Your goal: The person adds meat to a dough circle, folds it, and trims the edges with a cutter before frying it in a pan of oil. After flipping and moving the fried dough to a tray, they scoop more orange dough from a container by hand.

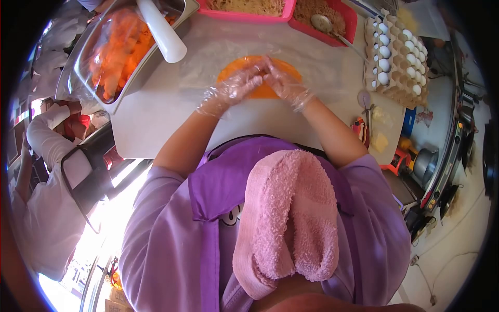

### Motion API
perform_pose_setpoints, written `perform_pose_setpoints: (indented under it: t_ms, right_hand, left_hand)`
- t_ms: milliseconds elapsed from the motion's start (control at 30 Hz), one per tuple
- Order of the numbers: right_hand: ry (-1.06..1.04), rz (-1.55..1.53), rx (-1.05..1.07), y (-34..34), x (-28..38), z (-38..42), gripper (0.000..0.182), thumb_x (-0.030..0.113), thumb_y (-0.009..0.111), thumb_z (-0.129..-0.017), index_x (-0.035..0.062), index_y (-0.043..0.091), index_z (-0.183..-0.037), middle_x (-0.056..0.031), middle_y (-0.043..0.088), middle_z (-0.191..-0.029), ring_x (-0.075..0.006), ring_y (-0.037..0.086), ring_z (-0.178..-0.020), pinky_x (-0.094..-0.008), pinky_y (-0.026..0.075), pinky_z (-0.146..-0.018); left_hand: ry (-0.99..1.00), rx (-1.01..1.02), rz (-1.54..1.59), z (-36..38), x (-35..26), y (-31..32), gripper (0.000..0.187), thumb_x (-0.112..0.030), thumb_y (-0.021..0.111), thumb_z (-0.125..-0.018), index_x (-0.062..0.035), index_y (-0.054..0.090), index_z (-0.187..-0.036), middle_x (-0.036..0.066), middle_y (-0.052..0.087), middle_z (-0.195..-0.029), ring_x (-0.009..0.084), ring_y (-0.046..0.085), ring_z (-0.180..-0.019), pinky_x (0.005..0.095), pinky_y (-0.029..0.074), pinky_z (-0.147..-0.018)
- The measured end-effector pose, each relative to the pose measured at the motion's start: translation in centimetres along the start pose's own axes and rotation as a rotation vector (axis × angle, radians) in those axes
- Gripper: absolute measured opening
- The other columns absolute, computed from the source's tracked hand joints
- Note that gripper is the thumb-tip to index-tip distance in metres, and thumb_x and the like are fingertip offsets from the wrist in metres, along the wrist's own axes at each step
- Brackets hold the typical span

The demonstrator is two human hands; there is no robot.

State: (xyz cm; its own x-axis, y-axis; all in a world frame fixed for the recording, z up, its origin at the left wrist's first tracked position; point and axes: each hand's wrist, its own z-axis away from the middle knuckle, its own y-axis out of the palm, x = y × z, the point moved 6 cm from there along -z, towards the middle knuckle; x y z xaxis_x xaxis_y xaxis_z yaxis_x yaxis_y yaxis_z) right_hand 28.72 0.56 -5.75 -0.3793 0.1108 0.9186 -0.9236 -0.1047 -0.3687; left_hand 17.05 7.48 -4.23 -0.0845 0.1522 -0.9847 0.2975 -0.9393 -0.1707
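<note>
A flat, rounded sheet of orange dough lies on clear plastic film on the white table. My left hand, in a clear plastic glove, rests on its left part, fingers stretched toward the middle. From the right, my right hand, gloved the same way, lies on the dough with its fingers extended. The fingertips of both hands meet near the upper middle of the sheet. Neither hand grips anything that I can see.
A metal tray of orange dough pieces, with a white roller, stands left. Pink containers of filling, one with a spoon, line the back. Egg cartons and a wheel cutter are right. A person is at left.
</note>
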Motion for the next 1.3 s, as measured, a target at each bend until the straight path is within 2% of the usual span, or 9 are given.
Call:
perform_pose_setpoints:
  t_ms: [333, 400, 500, 700, 933, 1033, 1100, 1200, 1300]
  right_hand:
    - [0.107, 0.340, -0.007, 0.0, -1.4, -1.2, 0.073, 0.040, 0.047, -0.094, 0.0039, 0.010, -0.145, -0.0199, 0.045, -0.134, -0.0365, 0.044, -0.121, -0.0386, 0.036, -0.101]
    - [-0.039, 0.492, -0.156, -0.2, -1.1, -1.2, 0.072, 0.040, 0.048, -0.094, 0.0042, 0.011, -0.145, -0.0183, 0.050, -0.130, -0.0346, 0.046, -0.120, -0.0391, 0.038, -0.100]
    - [-0.042, 0.531, -0.206, -0.5, -1.3, -1.1, 0.070, 0.037, 0.048, -0.094, 0.0051, 0.012, -0.145, -0.0150, 0.050, -0.131, -0.0327, 0.046, -0.120, -0.0391, 0.037, -0.101]
    - [-0.091, 0.392, -0.209, -1.6, -1.5, 0.3, 0.067, 0.030, 0.048, -0.095, 0.0037, 0.012, -0.145, -0.0064, 0.045, -0.138, -0.0312, 0.042, -0.124, -0.0377, 0.031, -0.105]
    - [0.025, 0.536, -0.159, -2.6, -2.5, 2.3, 0.066, 0.029, 0.048, -0.095, 0.0018, 0.014, -0.144, -0.0061, 0.045, -0.139, -0.0294, 0.037, -0.128, -0.0364, 0.027, -0.108]
    - [-0.062, 0.470, -0.187, -3.2, -2.2, 3.0, 0.070, 0.035, 0.047, -0.095, -0.0013, 0.014, -0.144, -0.0078, 0.043, -0.140, -0.0308, 0.039, -0.127, -0.0375, 0.026, -0.109]
    - [0.172, 0.486, -0.078, -3.6, -2.6, 3.3, 0.078, 0.047, 0.042, -0.094, -0.0036, 0.009, -0.143, -0.0136, 0.042, -0.140, -0.0326, 0.040, -0.127, -0.0368, 0.027, -0.108]
    - [0.420, 0.551, -0.126, -4.1, 1.5, 2.3, 0.085, 0.056, 0.035, -0.093, -0.0058, 0.006, -0.143, -0.0205, 0.040, -0.139, -0.0338, 0.041, -0.127, -0.0356, 0.029, -0.107]
    - [0.212, 0.339, -0.113, -1.6, 0.7, 0.4, 0.088, 0.061, 0.030, -0.092, -0.0067, 0.006, -0.143, -0.0240, 0.036, -0.140, -0.0339, 0.036, -0.130, -0.0349, 0.030, -0.107]
  left_hand:
    - [-0.004, -0.039, -0.370, -1.0, -1.6, -0.7, 0.064, -0.051, 0.028, -0.096, -0.0028, 0.035, -0.139, 0.019, 0.036, -0.142, 0.0362, 0.031, -0.133, 0.0418, 0.023, -0.110]
    - [0.072, -0.015, -0.391, -1.4, -2.4, -0.6, 0.063, -0.051, 0.027, -0.096, -0.0046, 0.037, -0.138, 0.018, 0.037, -0.142, 0.0362, 0.032, -0.132, 0.0420, 0.022, -0.110]
    - [-0.008, -0.117, -0.729, -0.9, 0.2, -0.4, 0.059, -0.048, 0.027, -0.096, -0.0068, 0.038, -0.138, 0.017, 0.036, -0.143, 0.0357, 0.031, -0.132, 0.0420, 0.022, -0.111]
    - [-0.124, -0.077, -0.764, 0.3, 1.5, -1.3, 0.052, -0.040, 0.028, -0.097, -0.0102, 0.036, -0.140, 0.013, 0.031, -0.146, 0.0337, 0.026, -0.136, 0.0420, 0.018, -0.112]
    - [-0.173, -0.168, -0.788, 3.0, 1.2, -2.6, 0.052, -0.041, 0.031, -0.097, -0.0085, 0.040, -0.137, 0.010, 0.031, -0.147, 0.0288, 0.027, -0.136, 0.0411, 0.019, -0.111]
    - [-0.181, -0.125, -0.800, 3.5, 0.5, -3.5, 0.050, -0.039, 0.029, -0.098, -0.0100, 0.039, -0.138, 0.012, 0.031, -0.147, 0.0293, 0.026, -0.136, 0.0417, 0.018, -0.112]
    - [-0.350, -0.051, -0.759, 3.8, -0.8, -4.8, 0.049, -0.040, 0.031, -0.098, -0.0072, 0.047, -0.132, 0.014, 0.039, -0.142, 0.0330, 0.033, -0.132, 0.0422, 0.021, -0.111]
    - [-0.289, -0.060, -0.708, 2.4, -3.1, -4.4, 0.052, -0.042, 0.027, -0.098, -0.0060, 0.049, -0.128, 0.015, 0.046, -0.134, 0.0330, 0.035, -0.130, 0.0432, 0.023, -0.109]
    - [-0.090, -0.152, -0.583, 0.4, -3.4, -1.3, 0.050, -0.042, 0.029, -0.098, -0.0054, 0.052, -0.124, 0.017, 0.049, -0.130, 0.0349, 0.037, -0.128, 0.0432, 0.024, -0.108]
